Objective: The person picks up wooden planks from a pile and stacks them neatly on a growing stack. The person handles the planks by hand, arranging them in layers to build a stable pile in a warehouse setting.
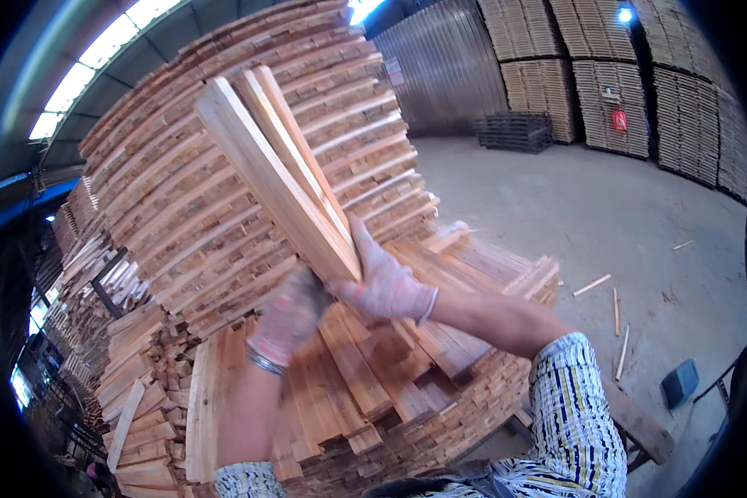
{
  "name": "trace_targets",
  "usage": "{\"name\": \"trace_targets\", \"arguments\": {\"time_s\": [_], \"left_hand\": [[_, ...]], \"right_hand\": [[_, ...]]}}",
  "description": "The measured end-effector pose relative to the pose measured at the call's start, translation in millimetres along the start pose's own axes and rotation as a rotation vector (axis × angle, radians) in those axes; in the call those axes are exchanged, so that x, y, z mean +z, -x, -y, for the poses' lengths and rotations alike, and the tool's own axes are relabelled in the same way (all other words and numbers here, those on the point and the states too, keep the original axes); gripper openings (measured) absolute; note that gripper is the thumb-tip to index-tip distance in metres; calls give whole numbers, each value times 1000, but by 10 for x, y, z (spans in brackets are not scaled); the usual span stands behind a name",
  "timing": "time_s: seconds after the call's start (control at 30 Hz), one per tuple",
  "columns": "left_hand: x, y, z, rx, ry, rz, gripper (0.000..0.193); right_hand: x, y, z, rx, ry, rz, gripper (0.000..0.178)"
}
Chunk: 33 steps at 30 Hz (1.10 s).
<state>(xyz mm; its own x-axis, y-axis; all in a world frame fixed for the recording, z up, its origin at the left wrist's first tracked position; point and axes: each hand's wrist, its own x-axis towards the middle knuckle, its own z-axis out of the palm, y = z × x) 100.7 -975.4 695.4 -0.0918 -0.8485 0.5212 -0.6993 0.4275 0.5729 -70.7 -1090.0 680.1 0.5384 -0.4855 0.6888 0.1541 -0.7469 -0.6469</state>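
Observation:
A few wooden boards (278,178) are held up at a slant, their far ends raised in front of the tall stack. Around their lower end my right hand (382,280), in a pale knitted glove, is closed, thumb along the side. My left hand (289,317), gloved alike, is beside the boards' lower end; its fingers are smeared by motion, and whether they touch the wood cannot be made out. Below both hands lies a pile of loose boards (340,373), laid roughly side by side with uneven ends.
A tall layered stack of boards (249,216) rises just ahead. Shorter wood pieces (145,423) lie heaped at the left. To the right, thin sticks (616,311) and a dark blue-grey block (680,383) are on the concrete floor (548,199). Bundled stacks (610,100) line the far wall.

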Motion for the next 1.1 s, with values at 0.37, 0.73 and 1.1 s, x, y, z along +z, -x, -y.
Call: {"name": "trace_targets", "arguments": {"time_s": [0.37, 0.73, 1.1], "left_hand": [[522, 674, 1397, -732, -635, 206, 95], [667, 490, 1402, -826, -667, 199, 89], [769, 327, 1661, -794, -732, 219, 88]], "right_hand": [[-1403, -402, -881, 407, 1025, 193, 53], [-1693, -436, -2615, 747, 528, 478, 58], [-1369, -352, -2866, 696, 22, 676, 58]]}}
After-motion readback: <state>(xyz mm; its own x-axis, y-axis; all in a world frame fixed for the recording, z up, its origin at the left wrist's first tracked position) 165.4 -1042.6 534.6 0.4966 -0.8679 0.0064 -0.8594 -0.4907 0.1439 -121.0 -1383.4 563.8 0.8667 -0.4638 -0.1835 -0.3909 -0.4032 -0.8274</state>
